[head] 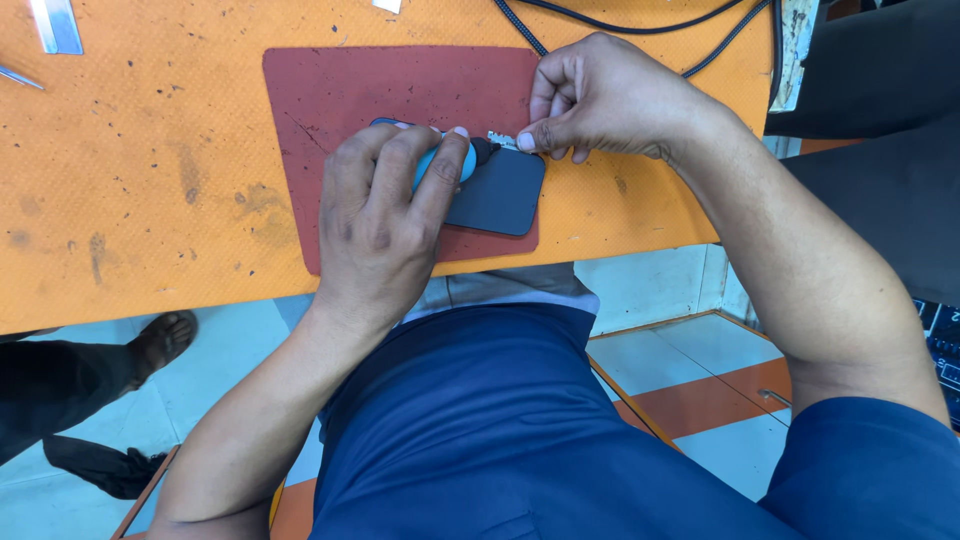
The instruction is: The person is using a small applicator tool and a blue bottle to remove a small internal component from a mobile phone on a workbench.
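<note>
Head view: dark flat rectangular phone lies centre frame on a dark red rubber mat. Left hand presses down on it, fingers wrapped around a turquoise round tool. Right hand pinches a small silvery part at the phone's upper edge. Mat sits on the orange textured bench; black cables at upper right.

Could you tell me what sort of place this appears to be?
Probably a phone repair bench: a dark phone lies on a red work mat on an orange table, and the left hand holds a blue-handled tool on it.
</note>
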